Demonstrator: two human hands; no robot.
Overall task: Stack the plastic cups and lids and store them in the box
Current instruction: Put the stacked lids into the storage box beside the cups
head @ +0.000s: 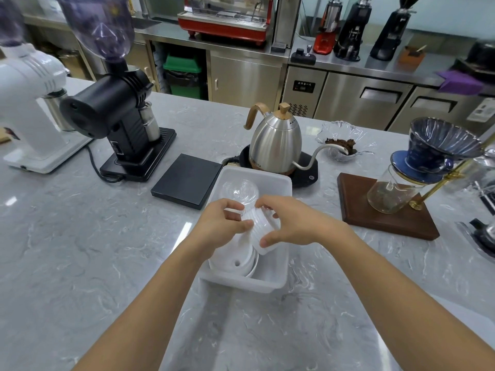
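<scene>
A white plastic box (278,283) stands on the grey marble counter in front of me. Over its middle, my left hand (222,223) and my right hand (292,223) both grip a stack of white ribbed plastic cups (263,231), which lies tilted on its side between them. A stack of clear domed lids (242,192) sits at the box's far end. White lids with a hole (235,263) lie stacked at the near left of the box, partly hidden by my left wrist.
A black scale (187,180) lies just left of the box, and a steel gooseneck kettle (276,145) on its base stands behind it. A black grinder (117,116) and a white grinder (32,108) stand far left. A wooden dripper stand (385,212) is at right.
</scene>
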